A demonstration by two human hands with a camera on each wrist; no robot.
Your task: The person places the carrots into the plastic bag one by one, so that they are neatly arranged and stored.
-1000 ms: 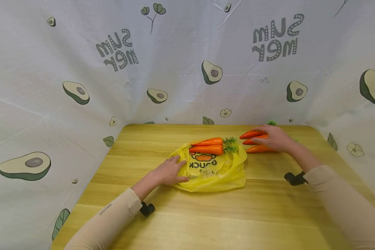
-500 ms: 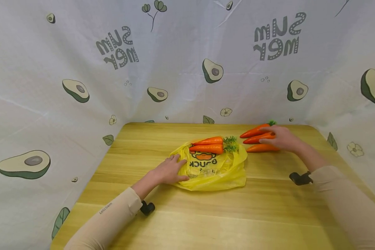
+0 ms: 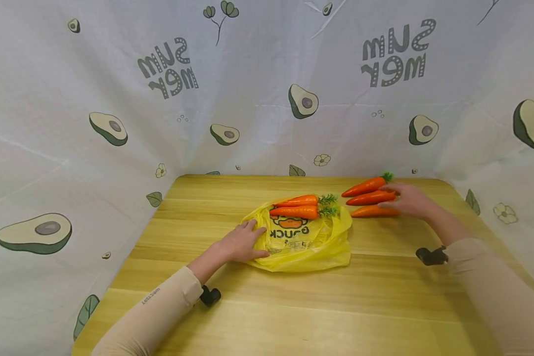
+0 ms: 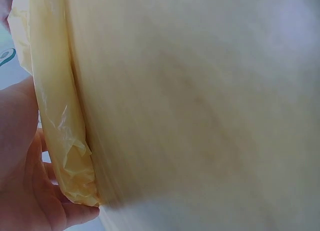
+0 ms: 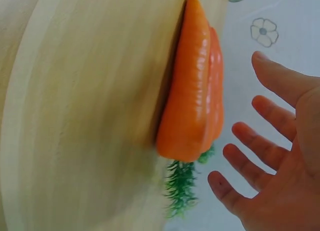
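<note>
In the head view my left hand (image 3: pixel 242 242) rests with spread fingers on the left edge of a yellow plastic bag (image 3: pixel 313 259) lying flat, printed with a duck face. Two carrots (image 3: pixel 293 212) with green tops lie side by side on the bag. Right of it lie three more carrots (image 3: pixel 367 199), tips pointing left. My right hand (image 3: pixel 409 200) hovers over their leafy ends, overlapping two of them in this view. The right wrist view shows that hand (image 5: pixel 285 156) with fingers apart, a gap between it and the nearest carrot (image 5: pixel 185 91).
Everything lies on a light wooden table (image 3: pixel 293 316). A white curtain (image 3: pixel 258 74) printed with avocados hangs behind the table and along both sides. Black wrist cameras sit under each sleeve (image 3: pixel 155 306).
My right hand has drawn back to the right and lifted off the three carrots, uncovering more of them. The left hand, the bag and its two carrots have stayed put.
</note>
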